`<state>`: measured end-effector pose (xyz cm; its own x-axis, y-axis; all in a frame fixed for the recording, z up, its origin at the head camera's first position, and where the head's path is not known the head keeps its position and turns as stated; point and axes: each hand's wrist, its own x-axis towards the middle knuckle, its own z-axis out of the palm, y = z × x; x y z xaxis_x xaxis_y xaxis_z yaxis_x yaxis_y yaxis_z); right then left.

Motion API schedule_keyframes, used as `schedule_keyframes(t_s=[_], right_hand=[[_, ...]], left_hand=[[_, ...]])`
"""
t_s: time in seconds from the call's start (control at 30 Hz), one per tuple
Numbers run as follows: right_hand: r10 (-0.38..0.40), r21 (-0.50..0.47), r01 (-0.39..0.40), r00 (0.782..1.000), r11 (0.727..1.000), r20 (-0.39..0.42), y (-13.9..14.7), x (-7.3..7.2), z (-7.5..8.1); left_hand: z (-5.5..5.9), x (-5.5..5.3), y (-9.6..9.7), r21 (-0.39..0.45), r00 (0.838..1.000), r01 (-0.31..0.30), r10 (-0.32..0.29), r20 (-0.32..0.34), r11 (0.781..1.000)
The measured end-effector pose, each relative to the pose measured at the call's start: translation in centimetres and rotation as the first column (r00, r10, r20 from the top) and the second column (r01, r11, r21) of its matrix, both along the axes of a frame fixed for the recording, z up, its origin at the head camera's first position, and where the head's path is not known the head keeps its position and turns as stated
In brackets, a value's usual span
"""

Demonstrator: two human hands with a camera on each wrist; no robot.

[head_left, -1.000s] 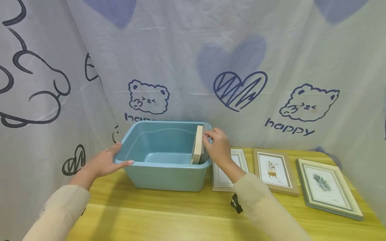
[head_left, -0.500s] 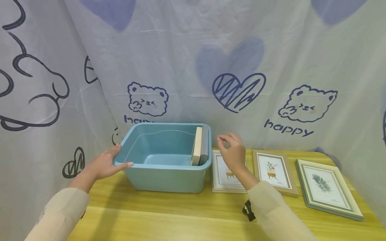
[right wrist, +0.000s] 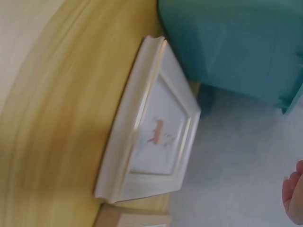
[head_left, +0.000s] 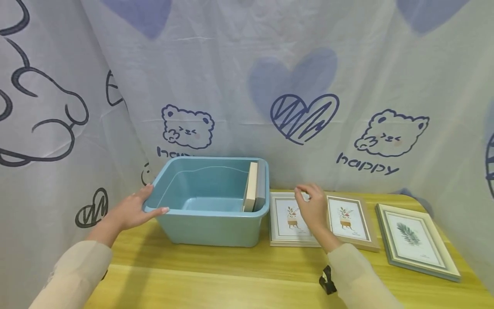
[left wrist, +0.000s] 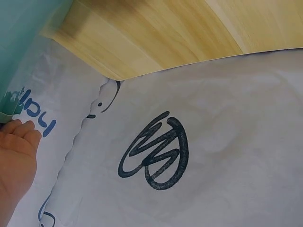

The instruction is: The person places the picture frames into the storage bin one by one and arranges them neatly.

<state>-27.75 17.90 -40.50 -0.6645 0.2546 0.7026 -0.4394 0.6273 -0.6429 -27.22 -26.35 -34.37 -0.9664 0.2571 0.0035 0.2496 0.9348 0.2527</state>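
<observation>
My left hand (head_left: 133, 210) holds the left rim of a light blue plastic tub (head_left: 212, 229), thumb lying over the front edge; its fingers (left wrist: 21, 130) curl at the lip in the left wrist view. Inside the tub, against its right wall, a cream picture frame (head_left: 251, 185) and a grey picture frame (head_left: 260, 186) stand on edge, side by side. To the right, my right hand (head_left: 315, 210) is raised with nothing in it, thumb and forefinger loosely bent towards each other. Below it are a white picture frame (head_left: 283, 219) and a tan picture frame (head_left: 356, 219), partly hidden by the hand and forearm.
A cream-and-grey picture frame (head_left: 418, 242) with a leaf print lies at the right of the wooden table (head_left: 216, 279). Printed cloth (head_left: 231, 86) hangs behind the table and along its left side.
My right hand has let go at the grey picture frame in the tub and moved right, over the frames on the table. The left hand keeps its place on the tub.
</observation>
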Motion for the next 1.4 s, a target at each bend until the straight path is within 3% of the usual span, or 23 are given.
schedule_keyframes(t_s=[0.33, 0.77, 0.9, 1.1, 1.2, 1.4], right_hand=[[-0.043, -0.085, 0.055, 0.990, 0.995, 0.133, 2.1, 0.6, -2.7], [-0.089, -0.149, 0.141, 0.946, 0.979, 0.311, 3.1, 1.0, -6.5], [-0.075, -0.176, 0.161, 0.906, 0.971, 0.417, 3.2, 1.2, -7.3], [-0.036, -0.194, 0.184, 0.808, 0.964, 0.588, 3.8, 1.6, -8.0], [-0.024, -0.199, 0.195, 0.770, 0.960, 0.637, 3.9, 1.7, -8.3], [0.024, -0.223, 0.171, 0.739, 0.960, 0.674, 3.7, 1.6, -8.5]], left_hand=[[-0.4, 0.1, 0.1, 0.006, 1.000, -0.005, 0.005, -0.007, 1.000], [-0.6, 0.1, -0.2, 0.016, 0.999, 0.006, -0.005, -0.034, 1.000], [-0.7, 0.1, -0.3, 0.015, 0.999, 0.006, -0.006, -0.039, 1.000], [-0.8, 0.2, -0.1, 0.023, 1.000, -0.003, 0.004, -0.023, 1.000], [-0.7, 0.2, -0.1, 0.026, 1.000, -0.010, 0.010, -0.013, 1.000], [-0.9, 0.2, -0.3, 0.022, 1.000, -0.016, 0.016, -0.009, 1.000]])
